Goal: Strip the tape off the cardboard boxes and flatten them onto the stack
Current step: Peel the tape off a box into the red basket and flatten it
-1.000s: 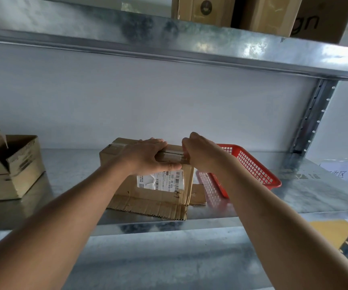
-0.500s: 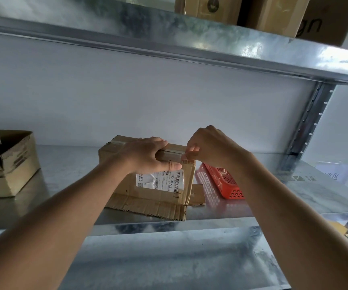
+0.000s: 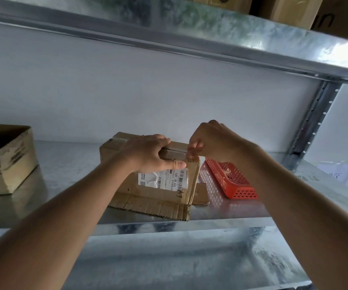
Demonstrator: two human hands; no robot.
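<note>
Open boxes (image 3: 5, 160): sitting at far left of the metal shelf (image 3: 68, 164), flaps up, stacked one against the other, well apart from the hands.
Left hand (image 3: 148, 154): gripping the top front edge of the taped box; fingers curling over the top, pressed together, thumb lying flat along the front face just above the label.
Taped box (image 3: 158, 170): standing mid-shelf, between the open boxes and the basket; bottom flaps splaying out flat on the shelf toward the camera.
Label (image 3: 163, 178): white shipping sticker with barcodes, sticking to the front face, partly under the left thumb.
Tape (image 3: 190, 156): clear strip running over the top right corner of the taped box; hard to see how much is lifting.
Right hand (image 3: 212, 141): hovering at the top right corner of the taped box, fingers curling down, thumb and fingertips pinching the tape end right at the corner.
Basket (image 3: 229, 178): red plastic mesh, lying just beside the taped box on its right, partly hidden behind the right forearm.
Upper shelf (image 3: 210, 36): carrying more cardboard boxes (image 3: 290, 11) at top right, only their lower parts showing.
</note>
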